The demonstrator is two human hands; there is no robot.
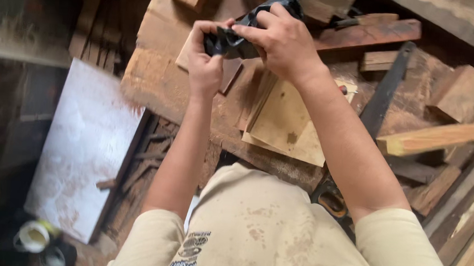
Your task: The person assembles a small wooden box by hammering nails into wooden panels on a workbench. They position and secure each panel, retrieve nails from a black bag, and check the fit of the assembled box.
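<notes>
Cluttered wood worktop [157, 83] w/ offcuts. Both hands, left hand [204, 64] & right hand [285, 42], pinch a crumpled black plastic bag [243, 39] between them, above thin boards [288, 120]. Risk: bag may tear if pulled hard.

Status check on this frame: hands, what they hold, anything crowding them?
Left hand and right hand both gripping a black plastic bag. Held above the wooden workbench. Wood offcuts and thin boards lie below; nothing blocks the hands.

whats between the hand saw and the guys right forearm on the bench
In the head view, thin plywood sheets lie between the hand saw and the right forearm, on the workbench.
</notes>
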